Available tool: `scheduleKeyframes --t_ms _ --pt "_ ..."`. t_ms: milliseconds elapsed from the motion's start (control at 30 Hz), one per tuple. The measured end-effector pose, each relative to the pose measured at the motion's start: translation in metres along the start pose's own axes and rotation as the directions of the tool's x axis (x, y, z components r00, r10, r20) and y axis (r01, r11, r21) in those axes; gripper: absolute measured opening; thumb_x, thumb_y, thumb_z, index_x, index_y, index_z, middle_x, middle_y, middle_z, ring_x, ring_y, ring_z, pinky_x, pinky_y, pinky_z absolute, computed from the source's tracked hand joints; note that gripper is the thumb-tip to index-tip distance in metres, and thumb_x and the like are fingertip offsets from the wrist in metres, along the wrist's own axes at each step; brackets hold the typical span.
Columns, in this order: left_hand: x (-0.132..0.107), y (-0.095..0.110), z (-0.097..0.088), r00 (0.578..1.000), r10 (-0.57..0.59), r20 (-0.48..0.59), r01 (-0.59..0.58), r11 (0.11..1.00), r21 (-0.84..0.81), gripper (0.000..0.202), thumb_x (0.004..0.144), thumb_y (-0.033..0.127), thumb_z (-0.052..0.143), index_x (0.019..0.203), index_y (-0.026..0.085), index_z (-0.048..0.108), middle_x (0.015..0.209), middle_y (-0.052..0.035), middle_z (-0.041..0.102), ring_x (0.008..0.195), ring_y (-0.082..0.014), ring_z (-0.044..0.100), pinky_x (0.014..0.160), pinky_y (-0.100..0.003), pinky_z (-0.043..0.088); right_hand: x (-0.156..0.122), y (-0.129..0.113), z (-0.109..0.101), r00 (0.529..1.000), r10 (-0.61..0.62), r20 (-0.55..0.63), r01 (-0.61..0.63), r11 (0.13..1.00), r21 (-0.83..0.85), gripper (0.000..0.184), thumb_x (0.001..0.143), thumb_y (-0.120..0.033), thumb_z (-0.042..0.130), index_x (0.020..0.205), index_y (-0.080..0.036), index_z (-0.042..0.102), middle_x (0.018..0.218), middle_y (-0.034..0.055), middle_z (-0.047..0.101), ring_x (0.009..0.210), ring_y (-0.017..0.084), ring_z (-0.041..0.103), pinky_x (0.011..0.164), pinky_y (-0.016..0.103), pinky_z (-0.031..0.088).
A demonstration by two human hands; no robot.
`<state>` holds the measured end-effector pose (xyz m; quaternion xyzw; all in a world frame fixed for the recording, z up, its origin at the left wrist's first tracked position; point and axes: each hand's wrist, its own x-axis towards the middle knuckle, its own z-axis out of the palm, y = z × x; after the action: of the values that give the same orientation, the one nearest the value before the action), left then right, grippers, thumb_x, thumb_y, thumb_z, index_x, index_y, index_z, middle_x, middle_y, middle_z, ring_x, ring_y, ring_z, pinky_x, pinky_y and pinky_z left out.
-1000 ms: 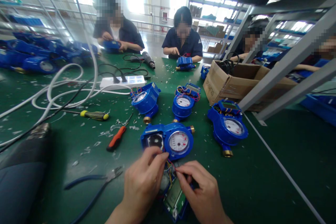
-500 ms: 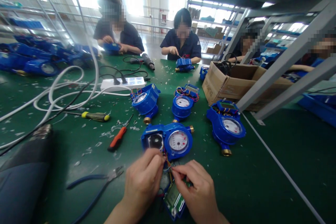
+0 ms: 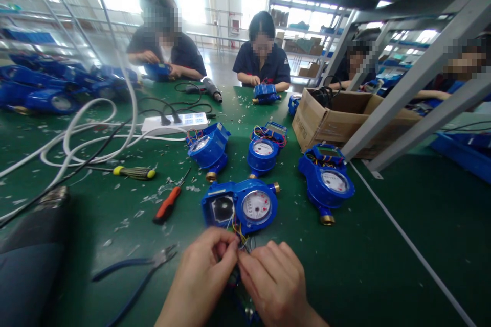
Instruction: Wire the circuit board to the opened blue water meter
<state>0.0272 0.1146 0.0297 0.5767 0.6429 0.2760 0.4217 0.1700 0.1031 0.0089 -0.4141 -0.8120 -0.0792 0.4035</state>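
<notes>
Thin coloured wires (image 3: 244, 238) run out of a blue water meter (image 3: 258, 207) with a round white dial and an opened side box. My left hand (image 3: 209, 265) pinches these wires just below the meter. Fingertips meeting it, my right hand (image 3: 274, 278) is closed on the wires too; exactly which strands each holds is hidden. Beneath my right hand lies a circuit board module (image 3: 247, 304), mostly covered. Diagonal cutters (image 3: 153, 261) with blue handles lie left of my hands, jaws apart. An orange screwdriver (image 3: 169, 204) rests farther up.
More blue meters (image 3: 333, 181) stand ahead and to the right. A yellow-black screwdriver (image 3: 134, 172), a white power strip (image 3: 174, 123) and cables lie left. A cardboard box (image 3: 326, 125) sits behind slanted metal posts (image 3: 418, 69). Co-workers (image 3: 263, 59) handle meters across the green table.
My right hand has moved left against my left fingertips and turned over the circuit board, now mostly hiding it. The view has shifted slightly. A co-worker's hand opposite has lowered to the meter.
</notes>
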Motion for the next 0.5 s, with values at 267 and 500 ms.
scheduleKeyframes --t_ms 267,500 --pt "0.0004 -0.0043 0.005 0.966 -0.192 0.174 0.257 0.801 -0.541 0.037 0.073 0.046 0.057 0.085 0.011 0.057 0.035 0.0092 0.039 0.035 -0.0048 0.029 0.041 -0.017 0.021 0.0025 0.0016 0.0015 1.0 -0.004 0.023 0.004 1.0 0.021 0.016 0.087 -0.016 0.049 0.081 -0.017 0.064 0.057 -0.0005 0.06 0.052 0.015 0.047 0.055 0.03 0.023" --pt "0.0002 -0.005 0.0079 0.959 -0.202 0.201 0.284 0.731 -0.621 0.031 0.074 0.044 0.059 0.079 0.014 0.054 0.037 0.0104 0.037 0.036 -0.0033 0.025 0.04 -0.016 0.02 0.0039 0.0017 -0.001 0.996 -0.038 0.086 0.038 0.999 0.001 0.019 0.088 -0.014 0.046 0.086 -0.016 0.065 0.057 0.0001 0.059 0.05 0.014 0.046 0.052 0.031 0.021"
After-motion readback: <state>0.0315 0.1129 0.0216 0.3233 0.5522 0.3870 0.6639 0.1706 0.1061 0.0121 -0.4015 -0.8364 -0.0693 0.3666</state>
